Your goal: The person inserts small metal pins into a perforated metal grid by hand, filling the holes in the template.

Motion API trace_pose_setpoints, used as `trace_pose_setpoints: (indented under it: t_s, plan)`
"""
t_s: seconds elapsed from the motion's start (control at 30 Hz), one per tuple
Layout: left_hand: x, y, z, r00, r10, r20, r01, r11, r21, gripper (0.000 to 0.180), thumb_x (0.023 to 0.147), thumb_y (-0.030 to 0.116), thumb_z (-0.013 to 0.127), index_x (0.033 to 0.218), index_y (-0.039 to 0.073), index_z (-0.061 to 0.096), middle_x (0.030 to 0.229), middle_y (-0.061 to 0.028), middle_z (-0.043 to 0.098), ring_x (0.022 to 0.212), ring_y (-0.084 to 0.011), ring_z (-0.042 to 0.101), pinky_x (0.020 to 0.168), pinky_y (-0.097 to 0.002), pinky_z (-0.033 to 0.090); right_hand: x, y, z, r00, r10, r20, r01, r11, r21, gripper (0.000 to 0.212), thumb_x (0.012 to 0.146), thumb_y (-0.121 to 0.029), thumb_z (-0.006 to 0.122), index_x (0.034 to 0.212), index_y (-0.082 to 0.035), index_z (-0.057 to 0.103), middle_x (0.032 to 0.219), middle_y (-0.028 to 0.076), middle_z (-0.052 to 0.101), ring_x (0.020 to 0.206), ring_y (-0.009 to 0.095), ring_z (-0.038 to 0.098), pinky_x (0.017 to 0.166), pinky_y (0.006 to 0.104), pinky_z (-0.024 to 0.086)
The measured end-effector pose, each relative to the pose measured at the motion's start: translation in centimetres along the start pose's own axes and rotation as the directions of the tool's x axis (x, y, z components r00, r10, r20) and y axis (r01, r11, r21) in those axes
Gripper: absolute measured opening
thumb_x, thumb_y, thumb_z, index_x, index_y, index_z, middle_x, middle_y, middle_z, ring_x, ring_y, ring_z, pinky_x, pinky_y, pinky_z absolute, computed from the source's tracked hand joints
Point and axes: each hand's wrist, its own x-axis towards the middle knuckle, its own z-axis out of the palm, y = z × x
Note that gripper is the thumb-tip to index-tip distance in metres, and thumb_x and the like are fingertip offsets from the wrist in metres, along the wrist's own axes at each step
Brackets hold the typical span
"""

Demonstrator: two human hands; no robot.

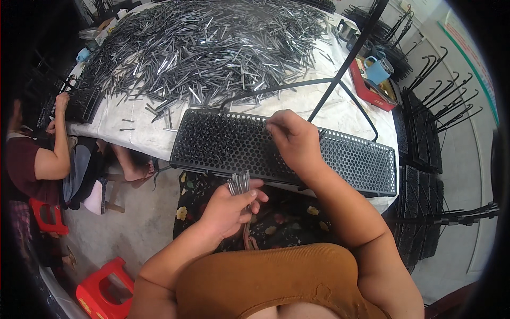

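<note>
My left hand point(231, 208) is closed around a bundle of thin silvery metal rods point(240, 183), their ends fanning upward above the thumb. To its right and farther away, my right hand point(295, 138) reaches over a long black perforated rack point(356, 164). Its thumb and fingers are pinched at the rack's far side; whatever they hold is too small to make out. Many short dark rods point(212, 137) stand in the holes of the rack's left part, while the right part shows bare round holes. A black metal frame point(332, 80) rises from the rack.
A large heap of loose metal rods point(212, 53) covers the back of the white-covered table point(119, 114). At right are a red box point(366, 87), a blue mug point(378, 70) and stacked racks with hooks point(425, 127). A co-worker point(50, 154) sits left, near red stools point(103, 287).
</note>
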Motion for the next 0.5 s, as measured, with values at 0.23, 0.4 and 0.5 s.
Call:
trace_pose_setpoints:
  t_s: [0.23, 0.4, 0.5]
  plan:
    - [0.1, 0.0, 0.0, 1.0, -0.012, -0.002, 0.012, 1.0, -0.015, 0.029, 0.091, 0.004, 0.056, 0.119, -0.002, 0.053, 0.091, -0.0135, 0.062, 0.067, -0.0113, 0.053, 0.045, -0.0183, 0.033, 0.4, 1.7, 0.4, 0.939, -0.337, 0.064, 0.337, 0.874, -0.349, 0.013, 0.077, -0.003, 0.069, 0.089, -0.003, 0.065, 0.089, 0.013, 0.065, 0.073, 0.031, 0.064, 0.067, 0.0317, 0.052]
    - [0.2, -0.2, -0.7, 0.998, 0.043, 0.052, -0.039, 0.997, -0.074, 0.029, 0.091, 0.008, 0.056, 0.119, -0.001, 0.053, 0.092, -0.0144, 0.062, 0.068, -0.0119, 0.054, 0.045, -0.0186, 0.034, -1.6, -0.7, 0.3, 0.912, -0.386, 0.138, 0.409, 0.859, -0.308, 0.012, 0.079, -0.002, 0.069, 0.089, 0.0, 0.064, 0.095, 0.013, 0.064, 0.072, 0.027, 0.064, 0.064, 0.0303, 0.051]
    - [0.0, -0.3, -0.4, 0.99, 0.104, 0.091, -0.092, 0.988, -0.128, 0.026, 0.092, 0.005, 0.053, 0.117, 0.002, 0.053, 0.093, -0.0122, 0.062, 0.07, -0.0109, 0.054, 0.046, -0.0203, 0.035, -2.6, -3.0, -0.5, 0.664, 0.269, 0.698, -0.555, 0.803, 0.218, 0.005, 0.085, 0.001, 0.064, 0.089, 0.005, 0.063, 0.088, 0.007, 0.063, 0.071, 0.01, 0.061, 0.063, 0.0242, 0.05]
